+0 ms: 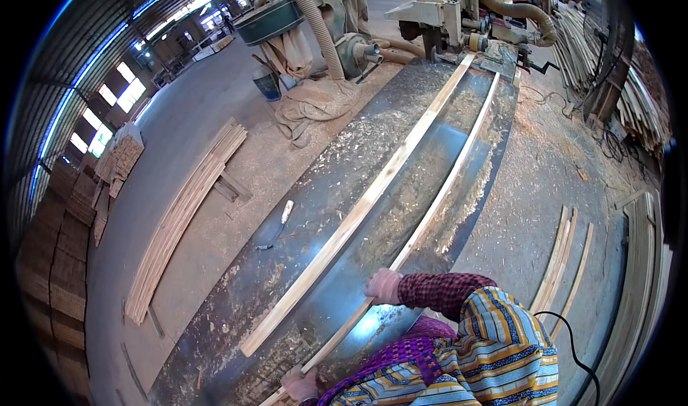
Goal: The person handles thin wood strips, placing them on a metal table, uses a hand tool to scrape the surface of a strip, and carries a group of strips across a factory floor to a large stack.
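My right hand, in a pale pinkish glove, is closed round a long thin wooden strip. Lower down, near the strip's close end, my left hand grips the same strip; its fingers are partly hidden by the purple patterned sleeve. The strip runs away from me along the right side of a long dark metal table. Left of it, a wider pale wooden board lies roughly alongside, touched by neither hand. A white-handled tool rests on the table farther left.
Wood shavings litter the table and floor. A woodworking machine with a ribbed hose stands at the far end, beside a dust collector. Stacked strips lie at left. More strips and a black cable are at right.
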`<action>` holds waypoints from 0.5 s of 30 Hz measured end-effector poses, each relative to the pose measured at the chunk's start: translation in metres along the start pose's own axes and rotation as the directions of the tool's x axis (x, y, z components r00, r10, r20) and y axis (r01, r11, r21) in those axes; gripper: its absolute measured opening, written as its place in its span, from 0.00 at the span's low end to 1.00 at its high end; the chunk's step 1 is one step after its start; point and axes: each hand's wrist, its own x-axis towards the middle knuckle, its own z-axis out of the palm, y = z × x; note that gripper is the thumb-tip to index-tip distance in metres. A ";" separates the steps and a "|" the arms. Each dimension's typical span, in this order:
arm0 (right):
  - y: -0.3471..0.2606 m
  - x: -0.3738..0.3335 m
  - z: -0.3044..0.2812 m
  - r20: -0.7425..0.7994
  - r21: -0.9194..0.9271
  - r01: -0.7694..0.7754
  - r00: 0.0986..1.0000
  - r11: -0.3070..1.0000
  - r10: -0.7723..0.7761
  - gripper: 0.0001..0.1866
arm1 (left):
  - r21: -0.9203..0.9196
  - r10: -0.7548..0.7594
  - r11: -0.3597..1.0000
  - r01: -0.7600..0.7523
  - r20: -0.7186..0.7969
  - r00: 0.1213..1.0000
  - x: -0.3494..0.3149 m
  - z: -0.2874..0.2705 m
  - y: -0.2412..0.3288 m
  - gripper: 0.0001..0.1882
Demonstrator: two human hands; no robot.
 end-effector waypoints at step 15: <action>0.040 -0.031 -0.055 0.178 0.193 -0.160 0.976 0.968 0.126 0.24 | 0.207 -0.099 0.978 0.029 0.338 0.936 0.023 0.060 0.034 0.35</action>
